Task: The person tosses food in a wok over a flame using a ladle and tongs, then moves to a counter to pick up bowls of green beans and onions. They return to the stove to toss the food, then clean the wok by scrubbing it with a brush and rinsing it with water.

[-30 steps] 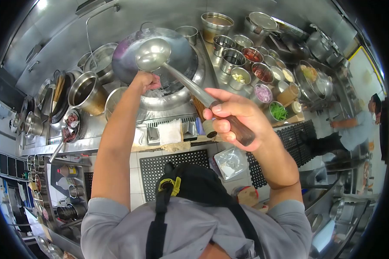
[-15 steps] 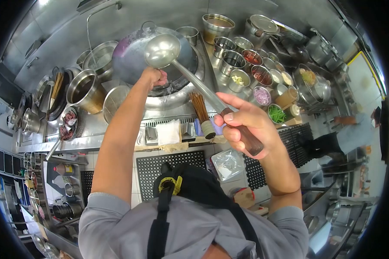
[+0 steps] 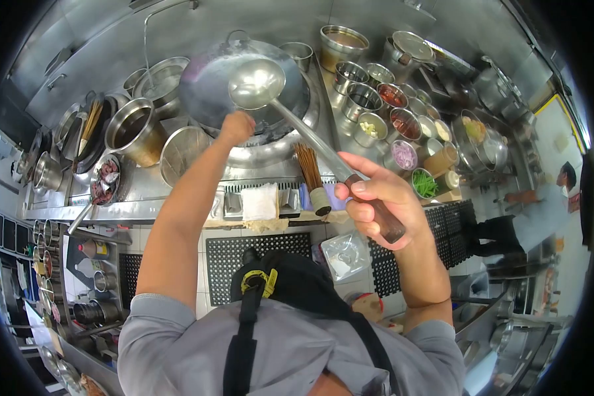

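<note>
A long ladle is in my right hand, its dark wooden handle wrapped by my fingers. Its round metal bowl hangs over the large wok, which sits on the round burner. My left hand is closed at the wok's near rim, where a handle would be; the exact grip is hidden under the fingers. At the far side of the wok a loop handle shows. A bamboo brush stands between the wok and the counter's front edge, with a folded white cloth left of it.
To the right stand several metal pots with sauces, chopped onion and green scallions. Left of the wok are a pot of dark liquid, a round strainer and a ladle of meat. Another person is at far right.
The view has shifted slightly, so the wok and counter appear a little further right. The ladle bowl has dropped slightly in view. Both hands keep their closed grips.
</note>
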Available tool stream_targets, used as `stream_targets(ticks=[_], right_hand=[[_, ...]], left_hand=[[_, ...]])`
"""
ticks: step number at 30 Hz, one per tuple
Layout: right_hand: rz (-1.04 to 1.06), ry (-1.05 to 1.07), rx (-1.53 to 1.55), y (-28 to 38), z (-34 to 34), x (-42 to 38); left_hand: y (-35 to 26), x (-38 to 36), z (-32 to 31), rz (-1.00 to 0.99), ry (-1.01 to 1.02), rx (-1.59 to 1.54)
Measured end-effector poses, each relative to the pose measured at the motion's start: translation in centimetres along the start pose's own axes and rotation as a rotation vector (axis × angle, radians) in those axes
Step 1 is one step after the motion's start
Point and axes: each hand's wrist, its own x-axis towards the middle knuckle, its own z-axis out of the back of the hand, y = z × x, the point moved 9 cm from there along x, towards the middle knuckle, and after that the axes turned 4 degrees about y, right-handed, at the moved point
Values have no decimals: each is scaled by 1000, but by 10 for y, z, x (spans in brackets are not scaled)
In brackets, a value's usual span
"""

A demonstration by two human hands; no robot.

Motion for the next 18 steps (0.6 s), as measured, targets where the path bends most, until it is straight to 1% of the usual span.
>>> stream_targets(ticks=[1, 4, 7, 10, 13, 16, 17, 18], right_hand=[[8, -6, -1, 0, 1, 0], [20, -12, -1, -1, 5, 1], [-4, -42, -6, -5, 13, 3], [-24, -79, -47, -16, 22, 8], [-85, -144, -165, -31, 28, 26], [-101, -107, -250, -40, 30, 68], [-99, -101, -282, -42, 27, 84], [-96, -111, -433, -43, 21, 99]], left_hand=[[-22, -10, -7, -194, -24, 334], [-31, -29, -20, -72, -89, 557], [-43, -46, -4, -111, -125, 580], [-43, -76, 24, -192, -274, 469], [-45, -106, 54, -288, -519, 373], [-29, -138, 58, -161, -522, 222], [-26, -156, 61, -154, -549, 154], [-24, -175, 66, -148, -579, 86]])
